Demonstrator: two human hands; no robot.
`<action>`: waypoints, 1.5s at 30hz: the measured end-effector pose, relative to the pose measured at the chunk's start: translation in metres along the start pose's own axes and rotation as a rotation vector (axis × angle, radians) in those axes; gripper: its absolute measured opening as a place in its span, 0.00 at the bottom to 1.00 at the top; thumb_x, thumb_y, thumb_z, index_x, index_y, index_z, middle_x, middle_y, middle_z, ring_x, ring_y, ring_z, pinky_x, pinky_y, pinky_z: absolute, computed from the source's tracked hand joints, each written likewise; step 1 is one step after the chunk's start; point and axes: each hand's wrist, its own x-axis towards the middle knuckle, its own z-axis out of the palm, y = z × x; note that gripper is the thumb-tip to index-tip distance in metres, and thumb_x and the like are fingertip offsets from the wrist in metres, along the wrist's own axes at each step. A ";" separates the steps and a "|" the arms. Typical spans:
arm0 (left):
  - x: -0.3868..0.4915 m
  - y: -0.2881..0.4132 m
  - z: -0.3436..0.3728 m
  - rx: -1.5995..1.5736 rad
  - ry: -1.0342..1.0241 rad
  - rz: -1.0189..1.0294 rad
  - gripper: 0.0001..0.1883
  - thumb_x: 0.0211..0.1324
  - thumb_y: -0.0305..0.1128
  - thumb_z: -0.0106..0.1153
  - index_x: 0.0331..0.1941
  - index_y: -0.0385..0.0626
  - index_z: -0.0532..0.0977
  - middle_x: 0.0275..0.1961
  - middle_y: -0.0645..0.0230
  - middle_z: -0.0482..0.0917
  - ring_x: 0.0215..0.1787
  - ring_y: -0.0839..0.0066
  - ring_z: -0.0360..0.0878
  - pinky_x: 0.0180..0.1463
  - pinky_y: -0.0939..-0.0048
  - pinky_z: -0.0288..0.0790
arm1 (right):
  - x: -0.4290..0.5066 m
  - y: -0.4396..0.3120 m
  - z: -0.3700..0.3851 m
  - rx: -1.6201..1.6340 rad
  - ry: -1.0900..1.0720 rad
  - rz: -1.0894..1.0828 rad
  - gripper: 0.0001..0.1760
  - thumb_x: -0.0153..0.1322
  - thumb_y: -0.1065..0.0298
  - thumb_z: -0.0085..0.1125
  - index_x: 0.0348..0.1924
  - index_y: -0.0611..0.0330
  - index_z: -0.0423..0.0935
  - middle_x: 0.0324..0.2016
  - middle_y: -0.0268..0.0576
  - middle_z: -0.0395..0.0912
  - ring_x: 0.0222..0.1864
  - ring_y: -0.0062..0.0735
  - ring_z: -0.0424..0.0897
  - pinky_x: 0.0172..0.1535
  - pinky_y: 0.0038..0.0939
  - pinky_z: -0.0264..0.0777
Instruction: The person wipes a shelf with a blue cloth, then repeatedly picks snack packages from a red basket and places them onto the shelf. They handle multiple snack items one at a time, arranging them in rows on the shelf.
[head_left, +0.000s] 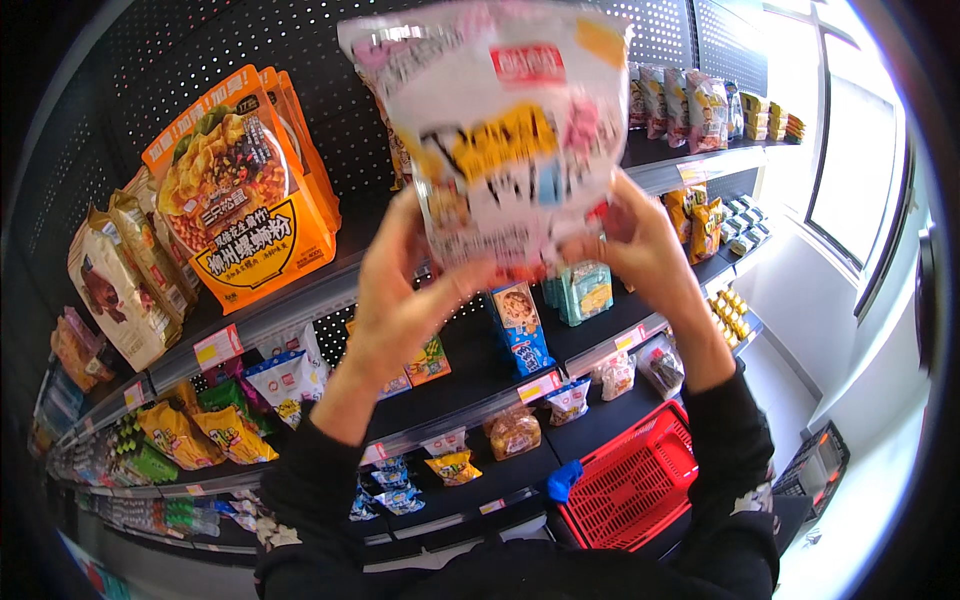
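Observation:
A large white snack bag (517, 142) with pink, yellow and black print is held upright in front of the upper shelf, slightly blurred. My left hand (409, 281) grips its lower left side, thumb across the front near the bottom edge. At the lower right corner, my right hand (637, 240) holds the bag with thumb and fingers. Behind the bag, part of another package (395, 154) shows on the shelf; the rest is hidden. Orange noodle pouches (240, 195) stand to the left of the bag on the same shelf.
Below, a blue cookie box (519, 330) and teal packages (581, 292) stand on the middle shelf. A red plastic basket (634, 480) sits low at the right. Snack bags (705, 112) line the upper right shelf. Clear shelf lips with price tags (219, 346) run along the fronts.

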 end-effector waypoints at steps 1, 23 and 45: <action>0.014 0.003 -0.007 0.074 0.043 0.027 0.39 0.60 0.33 0.76 0.71 0.38 0.66 0.60 0.60 0.83 0.62 0.70 0.83 0.66 0.65 0.77 | 0.018 0.001 -0.002 0.007 -0.021 -0.029 0.38 0.69 0.70 0.79 0.67 0.68 0.70 0.56 0.43 0.83 0.56 0.28 0.84 0.60 0.33 0.80; 0.076 -0.065 -0.045 0.455 0.146 0.025 0.25 0.71 0.40 0.67 0.61 0.35 0.72 0.55 0.53 0.86 0.51 0.66 0.87 0.55 0.64 0.79 | 0.115 0.062 -0.022 -0.230 -0.052 0.074 0.30 0.79 0.47 0.65 0.59 0.67 0.78 0.43 0.35 0.84 0.44 0.19 0.79 0.49 0.26 0.75; 0.075 -0.065 -0.047 0.630 0.120 0.019 0.28 0.78 0.50 0.56 0.63 0.33 0.73 0.54 0.52 0.87 0.50 0.71 0.86 0.56 0.66 0.77 | 0.118 0.069 -0.020 -0.386 0.016 0.044 0.37 0.77 0.33 0.61 0.44 0.67 0.79 0.33 0.38 0.81 0.35 0.20 0.75 0.38 0.27 0.72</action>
